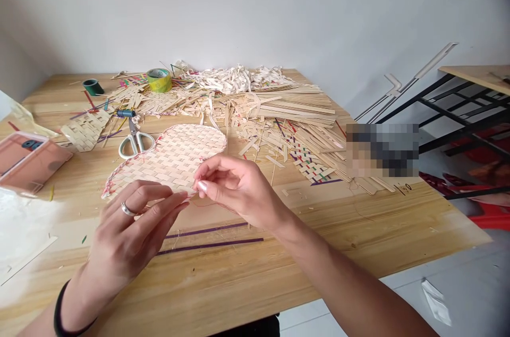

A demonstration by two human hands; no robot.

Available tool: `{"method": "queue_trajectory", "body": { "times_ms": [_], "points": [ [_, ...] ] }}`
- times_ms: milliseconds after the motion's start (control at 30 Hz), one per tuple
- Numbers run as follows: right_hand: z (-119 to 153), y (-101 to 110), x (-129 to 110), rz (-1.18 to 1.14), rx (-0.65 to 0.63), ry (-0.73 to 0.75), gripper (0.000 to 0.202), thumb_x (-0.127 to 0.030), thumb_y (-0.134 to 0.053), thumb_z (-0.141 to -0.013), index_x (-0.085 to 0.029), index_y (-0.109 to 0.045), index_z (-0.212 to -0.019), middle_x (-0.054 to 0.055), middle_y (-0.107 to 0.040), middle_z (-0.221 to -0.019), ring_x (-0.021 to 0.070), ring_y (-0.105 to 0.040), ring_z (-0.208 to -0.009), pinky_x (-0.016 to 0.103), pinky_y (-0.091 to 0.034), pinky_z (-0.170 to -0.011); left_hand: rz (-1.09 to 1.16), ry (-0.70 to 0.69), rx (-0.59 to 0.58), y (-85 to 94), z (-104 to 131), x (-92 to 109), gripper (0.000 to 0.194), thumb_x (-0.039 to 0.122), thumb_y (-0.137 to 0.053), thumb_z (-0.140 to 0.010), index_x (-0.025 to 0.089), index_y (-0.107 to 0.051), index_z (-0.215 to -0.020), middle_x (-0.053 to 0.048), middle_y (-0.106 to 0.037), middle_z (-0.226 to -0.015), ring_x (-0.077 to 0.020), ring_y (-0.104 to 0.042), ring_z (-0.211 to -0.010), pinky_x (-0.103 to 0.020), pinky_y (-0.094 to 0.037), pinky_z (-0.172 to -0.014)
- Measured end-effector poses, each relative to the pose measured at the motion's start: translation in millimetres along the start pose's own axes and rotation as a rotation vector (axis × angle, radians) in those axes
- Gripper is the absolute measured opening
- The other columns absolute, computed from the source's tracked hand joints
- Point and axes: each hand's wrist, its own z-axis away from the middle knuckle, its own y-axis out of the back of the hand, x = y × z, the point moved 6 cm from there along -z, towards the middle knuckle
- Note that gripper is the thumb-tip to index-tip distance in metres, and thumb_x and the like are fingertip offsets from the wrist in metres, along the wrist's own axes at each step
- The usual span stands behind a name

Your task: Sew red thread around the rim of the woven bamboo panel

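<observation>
A pale woven piece (179, 153) with curved, red-stitched edges lies near the middle of the table, its near edge partly behind my hands. My left hand (137, 222), with a ring and a black wrist band, pinches the near edge of the weave. Close beside its fingertips, my right hand (235, 183) is closed in a pinch; what it holds is too small to make out. A thin reddish thread (211, 204) runs below the right fingers. White-handled scissors (135, 140) touch or lie close to the weave's upper left edge.
Flat strips (295, 106) and white scraps (239, 79) are heaped at the back. Yellow-green tape (158, 81), a green spool (93, 87) and a blue spool (126, 113) stand or lie left. A pink box (51, 167) is far left, purple strips (223, 244) in front.
</observation>
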Motion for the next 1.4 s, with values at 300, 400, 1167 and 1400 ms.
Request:
{"method": "queue_trajectory", "body": {
  "times_ms": [300,400,1167,1400],
  "points": [
    [0.9,-2.1,-7.5,0.021,0.063,0.135,0.012,-0.024,-0.079,-0.093,-0.018,-0.071,-0.099,0.001,-0.070,-0.096,0.0104,-0.067,-0.089,0.023,-0.056,-0.086,-0.043,0.025,0.015,2.1,1.6,-0.3,0.021,0.005,-0.073,-0.091,0.017,-0.070,-0.108,-0.003,-0.071,-0.096,-0.0144,-0.068,-0.082,-0.029,-0.054,-0.078],
    [1.8,-2.7,-7.0,0.023,0.080,0.142,0.012,-0.024,-0.080,-0.093,-0.018,-0.070,-0.098,0.001,-0.070,-0.097,0.0105,-0.067,-0.091,0.023,-0.056,-0.086,-0.025,0.022,0.018,2.5,0.9,1.0,0.022,0.004,-0.073,-0.090,0.016,-0.070,-0.108,-0.003,-0.071,-0.095,-0.0151,-0.068,-0.082,-0.030,-0.054,-0.078],
    [3.4,-5.5,-3.6,0.274,0.059,0.086,0.010,-0.027,-0.070,-0.098,-0.017,-0.072,-0.103,0.002,-0.074,-0.099,0.0125,-0.068,-0.086,0.025,-0.053,-0.074,0.077,-0.106,-0.044,-1.5,-1.8,12.9,0.017,0.001,-0.073,-0.090,0.015,-0.068,-0.099,-0.005,-0.075,-0.092,-0.0172,-0.067,-0.081,-0.032,-0.053,-0.070],
    [4.1,-7.0,-9.5,0.366,0.023,0.129,0.008,-0.022,-0.067,-0.099,-0.016,-0.071,-0.103,0.002,-0.075,-0.100,0.0119,-0.067,-0.085,0.025,-0.052,-0.074,0.068,-0.120,-0.065,-2.4,-2.6,12.1,0.017,0.000,-0.073,-0.089,0.014,-0.070,-0.097,-0.006,-0.075,-0.094,-0.0165,-0.067,-0.082,-0.032,-0.055,-0.069]
  ]
}}
